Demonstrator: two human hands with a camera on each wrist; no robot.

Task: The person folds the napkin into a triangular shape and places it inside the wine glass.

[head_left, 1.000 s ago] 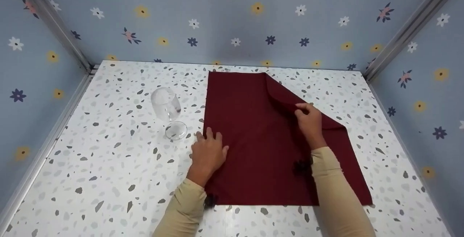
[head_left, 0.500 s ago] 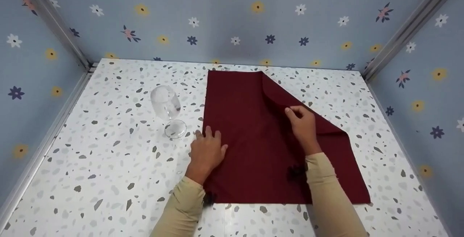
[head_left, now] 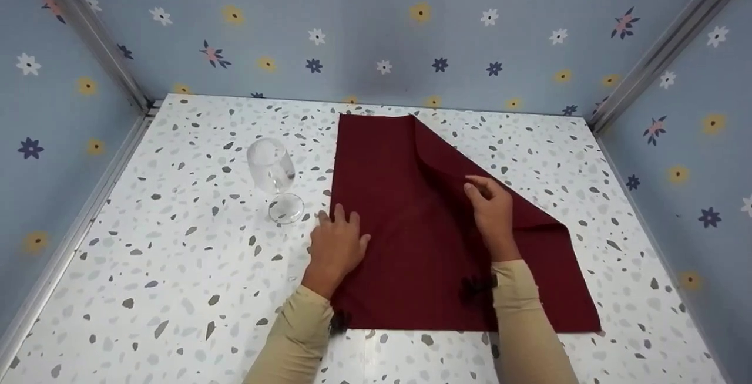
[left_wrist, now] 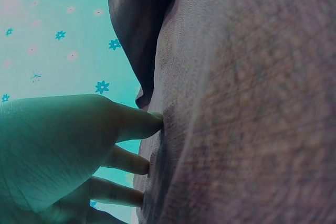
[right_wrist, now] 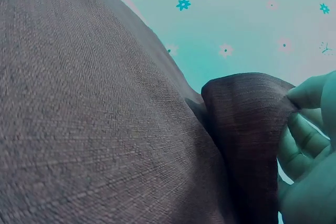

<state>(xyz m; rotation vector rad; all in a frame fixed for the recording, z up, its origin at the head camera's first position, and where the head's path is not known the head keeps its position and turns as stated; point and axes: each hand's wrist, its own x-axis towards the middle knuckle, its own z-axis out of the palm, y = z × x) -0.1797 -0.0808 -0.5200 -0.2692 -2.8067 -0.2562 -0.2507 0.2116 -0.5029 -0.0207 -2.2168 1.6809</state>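
Observation:
A dark red cloth napkin (head_left: 405, 243) lies spread on the table, its far right corner lifted and turned back toward the middle. My right hand (head_left: 492, 211) pinches that raised corner between thumb and fingers; the right wrist view shows the folded flap (right_wrist: 247, 114) at the fingertips. On the napkin's left edge rests my left hand (head_left: 336, 246), fingers spread and fairly straight, pressing the cloth. In the left wrist view its thumb and fingers (left_wrist: 131, 121) touch the fabric. Left of the napkin, a clear stemmed glass (head_left: 271, 167) stands just beyond the left fingertips.
The speckled white table (head_left: 194, 266) is bounded by a flowered blue panel (head_left: 376, 32) at the back and similar panels at both sides. Metal rails (head_left: 88, 37) run along the panel corners.
My right hand has drawn the pinched corner a little left and toward me, so the turned-back flap has grown. The left hand and the glass hold their places.

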